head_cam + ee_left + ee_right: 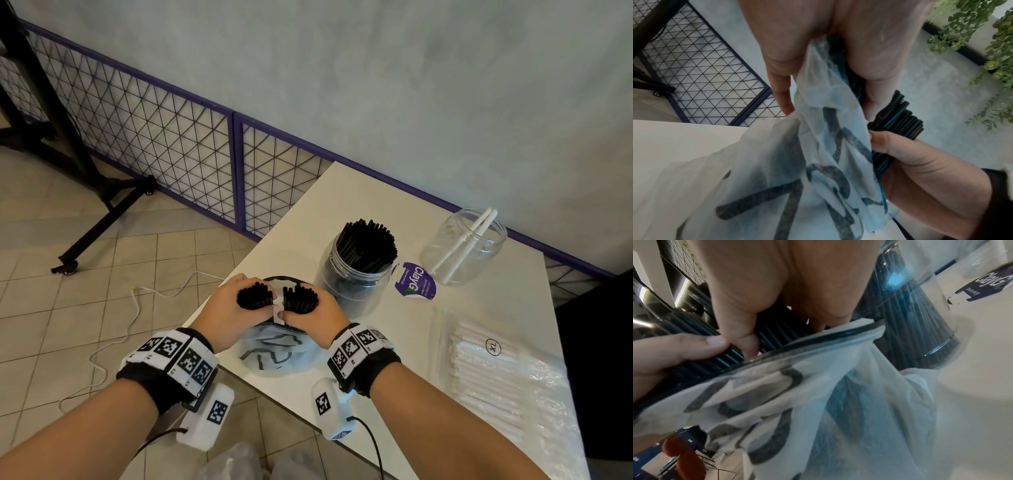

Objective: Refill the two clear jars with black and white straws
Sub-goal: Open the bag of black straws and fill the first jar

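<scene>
Near the table's front left corner, my left hand (pixel 236 305) grips one bundle of black straws (pixel 255 297) and my right hand (pixel 310 306) grips a second bundle (pixel 301 298), side by side and upright. Both bundles rise out of a thin white plastic bag with black print (pixel 274 349). In the left wrist view the bag (pixel 830 146) drapes over the straws (pixel 898 116). A clear jar (pixel 356 274) packed with black straws stands just behind my right hand. Farther right, a second clear jar (pixel 464 245) holds only two white straws (pixel 462 243).
A purple and white lid (pixel 414 281) lies between the jars. A clear packet of white straws (pixel 493 380) marked XL lies at the table's right side. The white table's (pixel 342 205) left edge drops to a tiled floor with a white cable (pixel 113 342). A wire-mesh fence (pixel 154 137) runs behind.
</scene>
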